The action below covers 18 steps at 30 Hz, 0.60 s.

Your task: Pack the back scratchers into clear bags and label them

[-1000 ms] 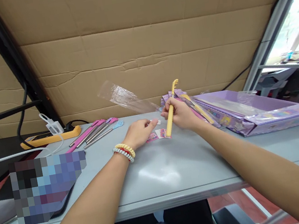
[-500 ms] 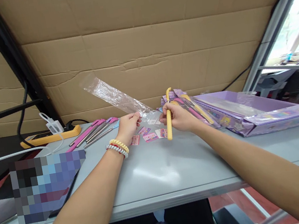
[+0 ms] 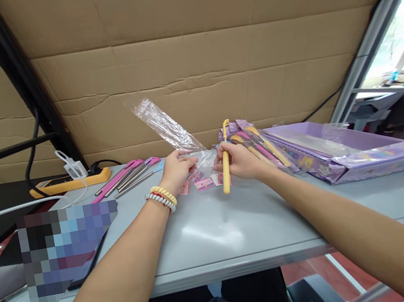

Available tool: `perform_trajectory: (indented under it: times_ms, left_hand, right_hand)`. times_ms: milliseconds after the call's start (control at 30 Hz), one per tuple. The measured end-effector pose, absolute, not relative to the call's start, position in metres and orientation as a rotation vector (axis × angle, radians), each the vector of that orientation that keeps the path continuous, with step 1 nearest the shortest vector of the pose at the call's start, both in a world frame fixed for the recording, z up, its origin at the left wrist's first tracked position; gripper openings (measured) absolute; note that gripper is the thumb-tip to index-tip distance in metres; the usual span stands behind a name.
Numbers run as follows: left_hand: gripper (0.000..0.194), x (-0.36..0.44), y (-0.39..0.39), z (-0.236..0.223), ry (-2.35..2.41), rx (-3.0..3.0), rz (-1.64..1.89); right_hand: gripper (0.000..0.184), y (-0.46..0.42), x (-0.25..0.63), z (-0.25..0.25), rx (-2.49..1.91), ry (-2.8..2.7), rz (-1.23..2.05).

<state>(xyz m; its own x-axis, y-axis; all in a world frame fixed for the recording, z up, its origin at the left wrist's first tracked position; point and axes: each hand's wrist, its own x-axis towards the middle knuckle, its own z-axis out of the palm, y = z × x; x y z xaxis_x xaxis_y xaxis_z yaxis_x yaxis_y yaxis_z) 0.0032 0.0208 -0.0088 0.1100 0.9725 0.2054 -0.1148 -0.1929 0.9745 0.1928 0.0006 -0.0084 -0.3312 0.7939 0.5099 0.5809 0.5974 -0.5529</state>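
Note:
My left hand [image 3: 179, 170] pinches the lower end of a long clear plastic bag [image 3: 168, 125], which slants up and to the left. In my right hand [image 3: 242, 161] is a yellow back scratcher [image 3: 226, 175], its hooked head up and its handle end pointing down toward me. The bag's lower end lies between the two hands; whether the right fingertips also touch it I cannot tell. Small pink printed cards [image 3: 204, 185] are spread on the table beneath my hands. Left of them lie several loose pink, blue and silver back scratchers [image 3: 128, 177].
Bagged back scratchers [image 3: 259, 146] are piled at the right, against an open purple box [image 3: 384, 166]. A yellow power strip [image 3: 91, 178] with a white charger [image 3: 74, 169] sits at the back left. Cardboard [image 3: 209, 56] stands behind the grey table [image 3: 218, 244].
My left hand has moved slightly right, closer to the right hand. The bag has swung right and stands a little steeper. The back scratcher's lower end has tipped slightly left.

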Motion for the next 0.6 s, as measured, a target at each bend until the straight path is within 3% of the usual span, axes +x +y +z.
perform_trajectory:
  times_ms: [200,400,600]
  left_hand:
    - [0.017,0.002,0.021,-0.007,0.964,1.282,1.332]
    - [0.016,0.005,0.017,-0.007,0.936,1.246,1.25]
    - [0.018,0.009,0.009,-0.009,0.85,1.378,0.952]
  right_hand:
    - [0.052,0.0,0.19,-0.009,-1.078,-2.056,0.123]
    - [0.048,0.003,0.182,-0.019,-1.154,-2.068,-0.042]
    - [0.049,-0.001,0.18,-0.016,-1.157,-1.981,-0.02]
